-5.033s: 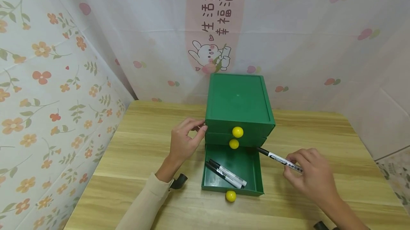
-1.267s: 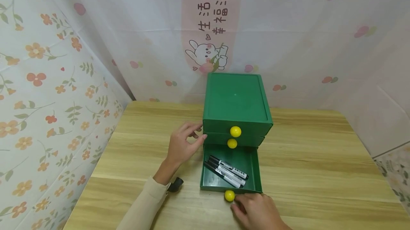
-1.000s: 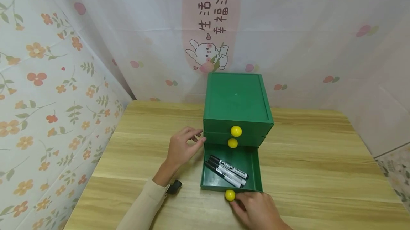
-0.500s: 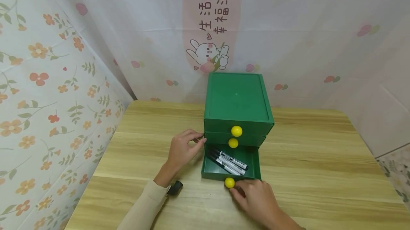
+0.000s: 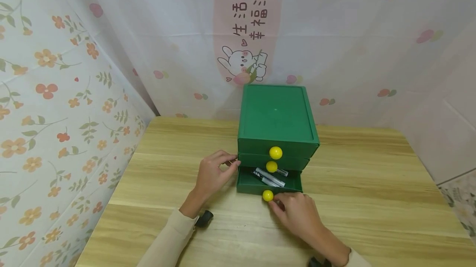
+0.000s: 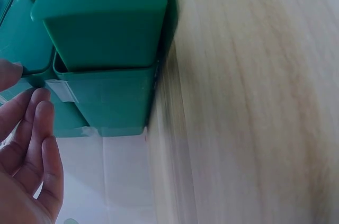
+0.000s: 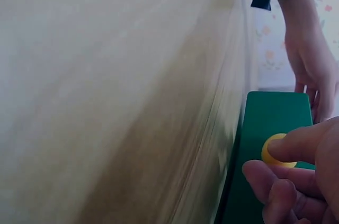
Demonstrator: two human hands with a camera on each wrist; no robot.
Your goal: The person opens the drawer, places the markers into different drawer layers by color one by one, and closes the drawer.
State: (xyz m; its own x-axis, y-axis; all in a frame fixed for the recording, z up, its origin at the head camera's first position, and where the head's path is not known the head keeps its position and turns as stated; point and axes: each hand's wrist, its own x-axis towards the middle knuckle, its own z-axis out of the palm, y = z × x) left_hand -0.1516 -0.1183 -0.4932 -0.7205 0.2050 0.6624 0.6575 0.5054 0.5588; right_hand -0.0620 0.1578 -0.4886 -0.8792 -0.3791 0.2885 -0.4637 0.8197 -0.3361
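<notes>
A green cabinet [image 5: 277, 114] with yellow ball knobs stands on the wooden table. Its bottom drawer [image 5: 245, 187] is partly out and holds markers [image 5: 273, 178] with white barrels, their far ends hidden under the drawer above. With thumb and index finger my right hand [image 5: 299, 213] pinches the bottom drawer's yellow knob [image 5: 267, 195]; the right wrist view shows the thumb on this knob [image 7: 278, 151]. My left hand [image 5: 213, 176] touches the cabinet's left front edge beside the middle drawer, its fingers [image 6: 45, 123] fairly straight along the side.
The upper two drawers are closed, with a top knob [image 5: 275, 153] and a middle knob [image 5: 272, 166]. Clear tape [image 6: 62, 90] is on the cabinet's side. A printed curtain [image 5: 178, 52] hangs behind the table [image 5: 372, 201].
My right hand lets go of a marker into the drawer, takes the bottom knob and pushes the drawer inward, with the markers moving along. My left hand stays at the cabinet's side, slightly lower.
</notes>
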